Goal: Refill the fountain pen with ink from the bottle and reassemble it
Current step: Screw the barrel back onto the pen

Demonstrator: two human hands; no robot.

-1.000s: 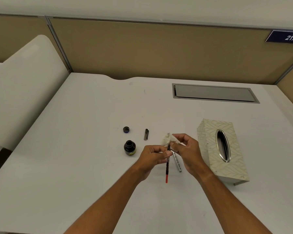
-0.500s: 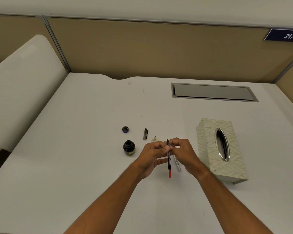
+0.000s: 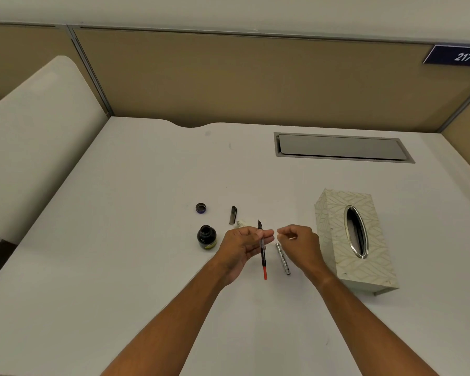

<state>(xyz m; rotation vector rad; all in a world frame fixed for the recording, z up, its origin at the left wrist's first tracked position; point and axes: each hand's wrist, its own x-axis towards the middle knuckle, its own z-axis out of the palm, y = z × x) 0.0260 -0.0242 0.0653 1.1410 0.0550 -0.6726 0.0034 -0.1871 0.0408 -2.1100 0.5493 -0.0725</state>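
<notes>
The right hand (image 3: 299, 241) has let go and drawn off to 3 o'clock, fingers loosely curled, empty; the left hand (image 3: 246, 241) pinches the nib section with red-tipped converter (image 3: 262, 252) upright. Tissue (image 3: 240, 223) dropped: wiping done, silver barrel (image 3: 282, 258) goes on next

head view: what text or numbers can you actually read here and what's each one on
"217": white digits on the dark blue sign fixed to the partition at the top right.
Ink bottle: it has a yellowish label low on its side, but the print is too small and blurred to read.
Tissue box: only a leaf pattern, no lettering visible.
Nothing else in view carries readable text.
</notes>
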